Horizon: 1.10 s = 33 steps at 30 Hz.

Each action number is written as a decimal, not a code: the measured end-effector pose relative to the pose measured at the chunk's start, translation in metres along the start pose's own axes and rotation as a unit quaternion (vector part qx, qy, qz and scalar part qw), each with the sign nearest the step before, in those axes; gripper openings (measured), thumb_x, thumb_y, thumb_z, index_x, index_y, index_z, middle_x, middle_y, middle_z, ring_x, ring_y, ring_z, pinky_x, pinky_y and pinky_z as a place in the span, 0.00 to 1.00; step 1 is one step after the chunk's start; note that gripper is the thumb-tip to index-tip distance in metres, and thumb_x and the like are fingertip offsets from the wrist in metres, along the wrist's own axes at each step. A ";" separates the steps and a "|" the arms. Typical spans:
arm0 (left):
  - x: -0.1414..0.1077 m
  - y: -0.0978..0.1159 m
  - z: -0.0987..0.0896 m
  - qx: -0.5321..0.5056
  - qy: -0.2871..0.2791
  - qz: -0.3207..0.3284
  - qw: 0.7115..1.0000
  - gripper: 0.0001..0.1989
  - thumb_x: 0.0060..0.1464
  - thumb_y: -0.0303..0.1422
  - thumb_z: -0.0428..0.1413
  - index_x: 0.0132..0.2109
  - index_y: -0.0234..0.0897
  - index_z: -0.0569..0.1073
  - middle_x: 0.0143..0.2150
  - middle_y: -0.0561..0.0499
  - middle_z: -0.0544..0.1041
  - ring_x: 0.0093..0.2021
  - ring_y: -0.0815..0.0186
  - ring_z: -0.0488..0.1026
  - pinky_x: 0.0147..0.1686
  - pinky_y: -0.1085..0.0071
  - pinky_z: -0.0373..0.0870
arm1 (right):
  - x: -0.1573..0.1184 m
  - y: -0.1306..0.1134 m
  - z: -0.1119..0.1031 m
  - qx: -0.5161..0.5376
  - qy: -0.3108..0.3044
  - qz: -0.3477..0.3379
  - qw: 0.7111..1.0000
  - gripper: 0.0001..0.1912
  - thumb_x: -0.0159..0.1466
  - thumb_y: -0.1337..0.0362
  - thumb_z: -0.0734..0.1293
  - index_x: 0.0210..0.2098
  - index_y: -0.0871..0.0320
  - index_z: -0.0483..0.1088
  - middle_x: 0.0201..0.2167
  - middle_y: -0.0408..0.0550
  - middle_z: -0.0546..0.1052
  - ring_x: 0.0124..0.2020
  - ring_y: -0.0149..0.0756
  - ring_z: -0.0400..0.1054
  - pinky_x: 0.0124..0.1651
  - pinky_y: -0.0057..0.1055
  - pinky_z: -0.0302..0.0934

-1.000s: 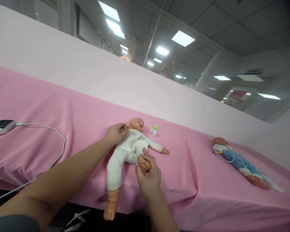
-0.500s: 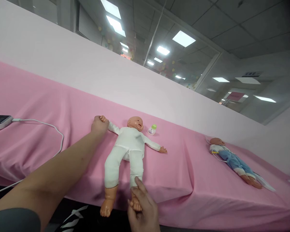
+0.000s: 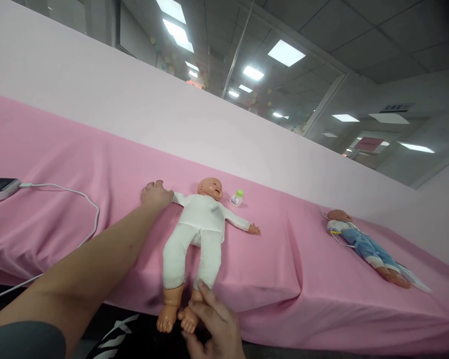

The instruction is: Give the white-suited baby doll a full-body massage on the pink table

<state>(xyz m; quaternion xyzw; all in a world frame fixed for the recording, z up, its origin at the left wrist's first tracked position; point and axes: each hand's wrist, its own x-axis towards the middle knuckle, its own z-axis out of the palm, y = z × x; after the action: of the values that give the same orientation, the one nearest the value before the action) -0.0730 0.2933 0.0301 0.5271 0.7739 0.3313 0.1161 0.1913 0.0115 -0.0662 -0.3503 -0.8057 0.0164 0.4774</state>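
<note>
A bald baby doll (image 3: 202,214) in a white top and white trousers lies on its back on the pink cloth (image 3: 262,269). Over the doll's hand at the left lies my left hand (image 3: 156,194), its fingers spread; the doll's hand is hidden beneath it. My right hand (image 3: 215,321) is closed around the doll's foot (image 3: 189,319) on the right side, thumb below and fingers above. The doll's other foot hangs over the cloth's front edge. Beside the doll's head stands a small bottle (image 3: 237,198) with a green cap.
A second doll (image 3: 362,244) in blue trousers lies at the right. At the far left is a white device (image 3: 0,188) with a white cable (image 3: 71,192) running down to the front edge. A pale wall (image 3: 172,129) with glass above closes off the back.
My left hand has opened from its grip on the doll's hand and now lies over it. My right hand has moved the held foot left, close to the other foot.
</note>
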 end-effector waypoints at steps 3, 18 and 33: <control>-0.001 0.000 0.004 0.027 -0.005 0.021 0.999 0.34 0.60 0.44 0.53 0.70 0.36 0.65 0.68 0.33 0.67 0.68 0.39 0.61 0.66 0.47 0.59 | -0.002 0.003 -0.002 0.026 0.028 0.005 0.999 0.28 0.58 0.59 0.76 0.58 0.53 0.73 0.61 0.59 0.77 0.50 0.52 0.80 0.45 0.38 0.80; -0.022 0.016 0.010 0.001 0.063 0.175 0.983 0.24 0.63 0.40 0.49 0.62 0.37 0.74 0.61 0.38 0.76 0.61 0.45 0.71 0.62 0.50 0.64 | 0.027 0.016 -0.022 0.111 0.057 0.240 0.963 0.14 0.69 0.59 0.68 0.28 0.57 0.74 0.27 0.47 0.78 0.28 0.33 0.72 0.32 0.27 0.67; -0.025 0.017 0.018 -0.060 -0.078 0.200 0.975 0.16 0.60 0.44 0.51 0.44 0.41 0.78 0.41 0.46 0.84 0.44 0.53 0.79 0.41 0.61 0.70 | 0.099 0.072 -0.030 0.276 0.037 0.450 0.849 0.19 0.60 0.50 0.75 0.43 0.58 0.76 0.37 0.49 0.81 0.36 0.39 0.74 0.39 0.32 0.69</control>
<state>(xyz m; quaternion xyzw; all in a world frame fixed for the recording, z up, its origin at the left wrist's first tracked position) -0.0400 0.2815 0.0232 0.6879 0.6199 0.3511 0.1387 0.2250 0.1142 -0.0010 -0.5289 -0.5039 0.4379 0.5240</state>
